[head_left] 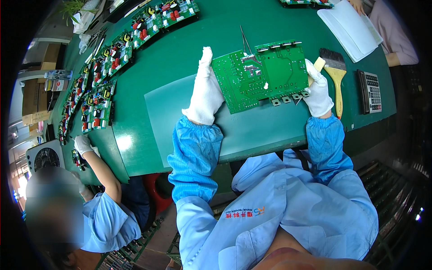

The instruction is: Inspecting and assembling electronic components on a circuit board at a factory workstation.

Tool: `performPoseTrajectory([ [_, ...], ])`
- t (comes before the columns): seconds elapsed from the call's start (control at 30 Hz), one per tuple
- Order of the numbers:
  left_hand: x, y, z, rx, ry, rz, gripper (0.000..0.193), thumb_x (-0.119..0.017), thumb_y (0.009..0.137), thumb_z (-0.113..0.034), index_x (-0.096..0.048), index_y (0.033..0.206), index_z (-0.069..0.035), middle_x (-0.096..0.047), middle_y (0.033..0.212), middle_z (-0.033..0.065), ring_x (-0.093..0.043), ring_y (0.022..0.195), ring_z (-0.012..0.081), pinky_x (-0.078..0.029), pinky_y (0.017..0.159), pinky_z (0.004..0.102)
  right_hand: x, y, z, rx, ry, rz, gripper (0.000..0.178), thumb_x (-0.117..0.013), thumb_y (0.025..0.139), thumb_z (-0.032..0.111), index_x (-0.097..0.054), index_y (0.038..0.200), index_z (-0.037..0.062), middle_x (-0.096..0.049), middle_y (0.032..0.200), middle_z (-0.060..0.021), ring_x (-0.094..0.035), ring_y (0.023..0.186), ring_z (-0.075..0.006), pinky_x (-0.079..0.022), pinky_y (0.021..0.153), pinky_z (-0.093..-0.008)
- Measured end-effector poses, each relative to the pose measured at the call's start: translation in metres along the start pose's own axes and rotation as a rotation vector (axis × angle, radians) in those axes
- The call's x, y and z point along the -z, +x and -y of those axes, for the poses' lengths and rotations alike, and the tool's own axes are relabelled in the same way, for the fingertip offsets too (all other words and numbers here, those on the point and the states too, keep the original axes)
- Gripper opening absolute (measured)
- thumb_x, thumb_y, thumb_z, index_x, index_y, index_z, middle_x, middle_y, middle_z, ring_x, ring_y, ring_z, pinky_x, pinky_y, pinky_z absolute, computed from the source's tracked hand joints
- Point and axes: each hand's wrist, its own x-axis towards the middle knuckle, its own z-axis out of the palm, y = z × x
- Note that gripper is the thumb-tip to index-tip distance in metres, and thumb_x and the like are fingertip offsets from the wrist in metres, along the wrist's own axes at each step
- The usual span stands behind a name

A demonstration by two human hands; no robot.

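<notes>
Above the table I hold up a green circuit board point(263, 76), its soldered underside toward me. My left hand point(204, 92), in a white glove, is closed on the board's left edge, with the fingers partly hidden behind it. At the opposite edge my right hand point(318, 92), also gloved, grips the board. A short pale-yellow piece point(319, 64), perhaps a tool's handle, sticks out between its fingers. Two thin dark prongs point(244, 41) show past the board's top edge; what they belong to is hidden. Metal tabs point(286, 99) line the lower edge.
A wide brush point(335, 74) and a calculator point(371, 92) lie right, below white papers point(351, 29) near another person's arm point(396, 36). Populated boards point(112, 56) line the left and back. At left, a co-worker's gloved hand point(84, 145) is near a small board. A translucent mat point(180, 121) covers the near table.
</notes>
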Motion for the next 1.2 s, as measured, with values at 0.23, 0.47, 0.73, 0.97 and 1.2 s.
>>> performPoseTrajectory([
  [0.23, 0.001, 0.001, -0.001, 0.022, -0.018, -0.008, 0.057, -0.052, 0.091, -0.053, -0.049, 0.126, -0.009, -0.059, 0.118, 0.0119, -0.059, 0.107, 0.0281, -0.047, 0.093, 0.0470, 0.017, 0.003, -0.002, 0.239, -0.391, 0.145, 0.033, -0.044, 0.095, 0.005, -0.055, 0.126, -0.0003, -0.056, 0.124, -0.0064, -0.056, 0.108, -0.0164, -0.045, 0.094, -0.0287],
  [0.47, 0.011, 0.008, 0.004, 0.002, 0.067, 0.042, 0.083, -0.057, 0.083, -0.062, -0.026, 0.141, -0.012, -0.046, 0.132, 0.0154, -0.049, 0.119, 0.0320, -0.039, 0.098, 0.0534, 0.010, -0.002, 0.000, 0.193, -0.581, 0.006, 0.033, -0.051, 0.093, 0.007, -0.056, 0.124, 0.0017, -0.057, 0.122, -0.0064, -0.056, 0.108, -0.0176, -0.044, 0.094, -0.0301],
  [0.73, 0.005, 0.005, 0.002, 0.017, 0.031, 0.019, 0.067, -0.054, 0.088, -0.057, -0.039, 0.132, -0.010, -0.053, 0.124, 0.0132, -0.054, 0.112, 0.0292, -0.044, 0.095, 0.0496, 0.020, 0.005, 0.001, -0.022, 0.089, 0.206, 0.032, -0.048, 0.097, 0.019, -0.057, 0.121, 0.0002, -0.062, 0.110, -0.0050, -0.060, 0.098, -0.0118, -0.049, 0.082, -0.0245],
  [0.97, 0.008, 0.005, 0.002, 0.044, -0.005, -0.028, 0.058, -0.051, 0.091, -0.054, -0.050, 0.125, -0.007, -0.059, 0.119, 0.0123, -0.060, 0.105, 0.0279, -0.048, 0.092, 0.0476, 0.016, 0.004, -0.002, 0.011, 0.000, 0.099, 0.033, -0.048, 0.097, 0.021, -0.058, 0.121, 0.0008, -0.062, 0.110, -0.0040, -0.060, 0.095, -0.0112, -0.049, 0.078, -0.0231],
  [1.2, 0.012, 0.007, 0.002, 0.056, 0.075, 0.068, 0.078, -0.055, 0.085, -0.061, -0.031, 0.138, -0.008, -0.050, 0.127, 0.0155, -0.051, 0.115, 0.0307, -0.041, 0.096, 0.0509, 0.019, 0.005, -0.002, -0.033, 0.115, 0.178, 0.033, -0.048, 0.097, 0.021, -0.058, 0.121, 0.0009, -0.062, 0.109, -0.0040, -0.061, 0.094, -0.0108, -0.049, 0.076, -0.0228],
])
